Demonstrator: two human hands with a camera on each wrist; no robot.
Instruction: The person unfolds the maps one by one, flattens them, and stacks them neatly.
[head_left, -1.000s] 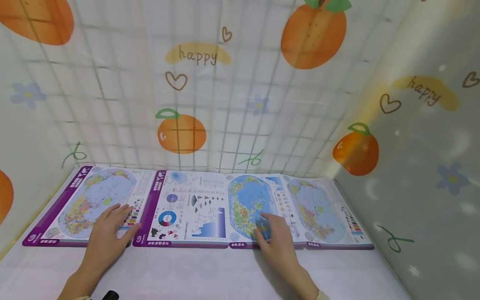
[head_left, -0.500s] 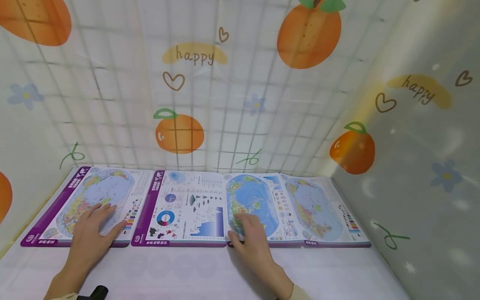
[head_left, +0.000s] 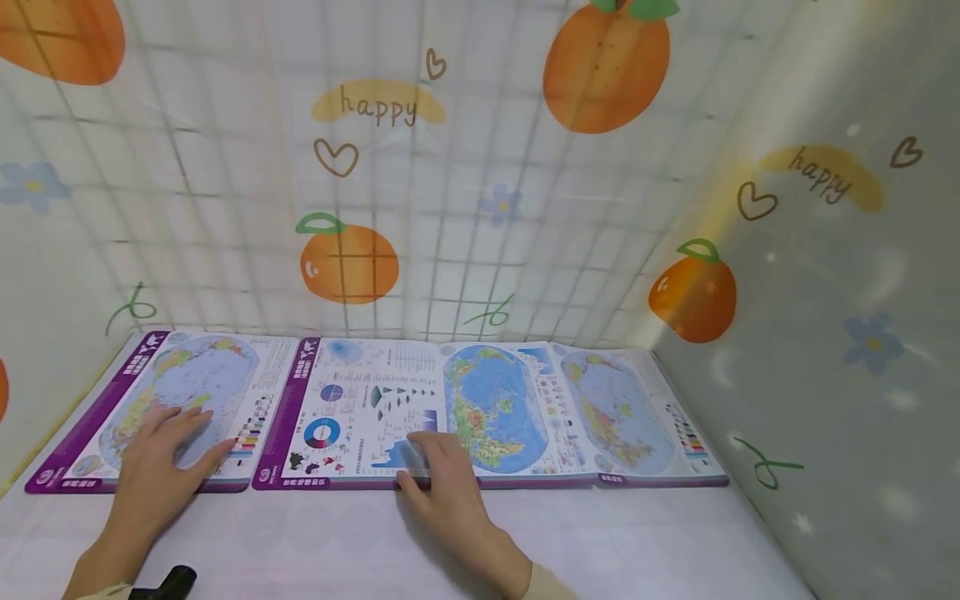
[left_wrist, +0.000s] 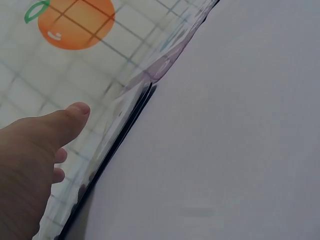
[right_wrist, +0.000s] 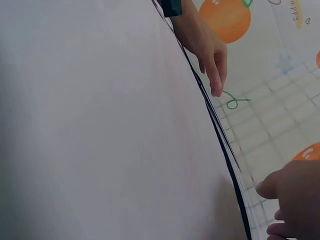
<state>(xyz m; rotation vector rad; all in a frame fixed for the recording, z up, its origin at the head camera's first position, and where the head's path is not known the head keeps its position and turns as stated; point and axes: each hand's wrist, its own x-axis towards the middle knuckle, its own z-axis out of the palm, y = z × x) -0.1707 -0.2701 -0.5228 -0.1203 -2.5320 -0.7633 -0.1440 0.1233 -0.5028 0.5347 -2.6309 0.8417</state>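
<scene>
Two purple-edged world map sheets lie side by side on the table in the head view. Over the lower middle of the left map sheet [head_left: 225, 367] my left hand [head_left: 153, 471] rests with fingers spread and thumb stretched out. My right hand [head_left: 450, 496] is at the front edge of the longer map sheet [head_left: 495, 400], its bent fingers over the blue chart and its thumb by the edge. In the left wrist view my left hand [left_wrist: 30, 165] shows mostly thumb beside the sheet's thin edge. The right wrist view catches part of my right hand [right_wrist: 302, 197].
A white tablecloth [head_left: 630, 542] covers the table in front of the sheets. Behind them stands a grid panel under a curtain [head_left: 465, 242] printed with oranges; another curtain wall [head_left: 825, 275] closes the right side. A black object [head_left: 176, 581] sits at the left wrist.
My right hand has slid left along the longer sheet, from the blue map to the chart panel. My left hand has moved left from the flag column onto its map. The head view has shifted slightly.
</scene>
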